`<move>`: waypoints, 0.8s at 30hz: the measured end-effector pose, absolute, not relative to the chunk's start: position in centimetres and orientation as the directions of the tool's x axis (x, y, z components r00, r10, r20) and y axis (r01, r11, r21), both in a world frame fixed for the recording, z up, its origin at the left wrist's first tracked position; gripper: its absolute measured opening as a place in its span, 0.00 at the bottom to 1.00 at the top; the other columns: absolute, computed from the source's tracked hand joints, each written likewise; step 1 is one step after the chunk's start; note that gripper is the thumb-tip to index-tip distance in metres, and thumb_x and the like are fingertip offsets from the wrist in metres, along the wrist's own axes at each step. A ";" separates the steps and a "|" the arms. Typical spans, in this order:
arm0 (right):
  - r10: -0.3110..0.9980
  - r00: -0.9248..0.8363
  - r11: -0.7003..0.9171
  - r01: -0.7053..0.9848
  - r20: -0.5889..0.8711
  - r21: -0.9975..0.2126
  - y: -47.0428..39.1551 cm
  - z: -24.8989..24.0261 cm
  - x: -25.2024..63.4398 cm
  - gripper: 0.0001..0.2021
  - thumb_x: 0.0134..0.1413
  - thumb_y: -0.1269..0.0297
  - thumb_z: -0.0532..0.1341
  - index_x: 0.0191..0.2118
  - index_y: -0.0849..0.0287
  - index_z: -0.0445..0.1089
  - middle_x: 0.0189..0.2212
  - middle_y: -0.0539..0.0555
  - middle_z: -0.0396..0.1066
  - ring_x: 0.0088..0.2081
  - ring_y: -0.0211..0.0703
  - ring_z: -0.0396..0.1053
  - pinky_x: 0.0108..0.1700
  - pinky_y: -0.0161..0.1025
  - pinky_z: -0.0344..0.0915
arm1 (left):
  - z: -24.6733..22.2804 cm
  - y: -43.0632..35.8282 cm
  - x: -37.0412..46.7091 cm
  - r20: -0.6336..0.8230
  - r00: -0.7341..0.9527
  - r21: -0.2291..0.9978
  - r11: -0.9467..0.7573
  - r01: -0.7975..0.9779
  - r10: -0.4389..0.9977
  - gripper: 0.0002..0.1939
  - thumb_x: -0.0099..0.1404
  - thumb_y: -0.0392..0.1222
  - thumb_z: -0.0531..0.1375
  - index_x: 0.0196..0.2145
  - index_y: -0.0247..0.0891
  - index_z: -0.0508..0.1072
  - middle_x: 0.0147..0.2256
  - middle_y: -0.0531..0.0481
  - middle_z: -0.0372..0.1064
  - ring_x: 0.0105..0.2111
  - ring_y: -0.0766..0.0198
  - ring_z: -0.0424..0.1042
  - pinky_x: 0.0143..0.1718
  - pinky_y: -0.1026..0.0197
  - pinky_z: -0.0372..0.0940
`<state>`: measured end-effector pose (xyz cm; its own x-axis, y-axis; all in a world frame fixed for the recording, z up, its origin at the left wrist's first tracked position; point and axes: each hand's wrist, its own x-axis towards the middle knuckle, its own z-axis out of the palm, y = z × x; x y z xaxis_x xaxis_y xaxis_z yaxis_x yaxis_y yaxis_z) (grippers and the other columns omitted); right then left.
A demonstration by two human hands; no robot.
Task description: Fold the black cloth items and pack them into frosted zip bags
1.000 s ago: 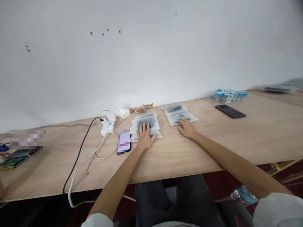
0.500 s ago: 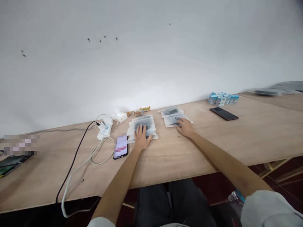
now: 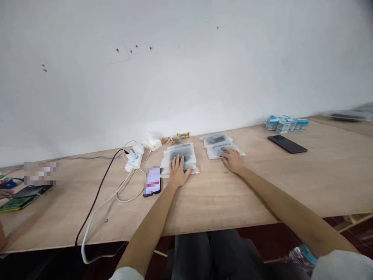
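Observation:
My left hand (image 3: 180,173) lies with spread fingers on a stack of frosted plastic pouches (image 3: 190,154) with something dark inside. My right hand (image 3: 233,160) rests on the near corner of another frosted pouch (image 3: 215,151), which has dark printing and a round logo; its fingers are stretched out and a little bent. Behind that pouch, partly overlapped, lies a further pouch (image 3: 214,138) with a dark item in it. A phone with a lit screen (image 3: 152,181) is just left of the left-hand stack.
A power strip (image 3: 134,160) with plugs and white and black cables runs off the table's (image 3: 204,210) front edge. Snack packets (image 3: 176,139) lie by the wall. Small blue-white boxes (image 3: 287,124) and a dark phone (image 3: 287,144) are right. Another person's hand (image 3: 6,193) shows far left.
The view has shifted left, so everything on the table appears farther right. Another person's hand has come into sight at the far left. My hands stay on the pouches.

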<state>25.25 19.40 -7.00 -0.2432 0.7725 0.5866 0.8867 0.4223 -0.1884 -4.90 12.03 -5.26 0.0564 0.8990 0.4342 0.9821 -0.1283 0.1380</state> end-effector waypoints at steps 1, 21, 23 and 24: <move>0.767 -0.246 0.423 0.888 0.592 -0.179 19.3 -7.1 25.3 0.12 0.57 0.68 0.55 0.36 0.59 0.77 0.56 0.62 0.68 0.58 0.57 0.61 0.58 0.53 0.57 | -5.3 12.1 -4.9 0.430 0.053 0.140 -0.124 0.982 0.901 0.37 0.68 0.58 0.50 0.67 0.35 0.52 0.69 0.39 0.43 0.68 0.44 0.44 0.65 0.38 0.45; 0.692 -0.492 0.632 0.767 0.528 -0.113 9.6 -5.3 24.3 0.07 0.48 0.73 0.58 0.27 0.59 0.73 0.56 0.62 0.68 0.61 0.59 0.59 0.61 0.57 0.56 | -5.4 12.1 -5.2 0.482 0.071 0.124 -0.148 0.981 0.873 0.33 0.69 0.54 0.50 0.65 0.34 0.56 0.67 0.38 0.48 0.66 0.43 0.48 0.64 0.39 0.48; 0.677 -0.511 0.664 0.735 0.530 -0.139 8.4 -5.1 24.3 0.07 0.47 0.74 0.58 0.26 0.59 0.72 0.57 0.62 0.67 0.62 0.60 0.58 0.61 0.58 0.56 | -5.5 12.3 -5.3 0.504 0.082 0.118 -0.163 0.980 0.860 0.32 0.68 0.54 0.51 0.64 0.34 0.57 0.66 0.37 0.49 0.66 0.42 0.49 0.63 0.38 0.49; 0.670 -0.523 0.679 0.719 0.527 -0.150 8.0 -5.0 24.3 0.06 0.47 0.74 0.58 0.25 0.59 0.71 0.58 0.62 0.67 0.62 0.60 0.58 0.61 0.58 0.56 | -5.5 12.3 -5.3 0.514 0.084 0.119 -0.168 0.979 0.854 0.32 0.68 0.53 0.52 0.64 0.33 0.58 0.66 0.36 0.50 0.66 0.42 0.50 0.63 0.38 0.50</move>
<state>24.30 7.97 -4.97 -0.5229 0.6700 0.5270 0.7188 0.6789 -0.1499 -5.25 12.29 -5.49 0.0836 0.8538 0.5139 0.9786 -0.1676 0.1193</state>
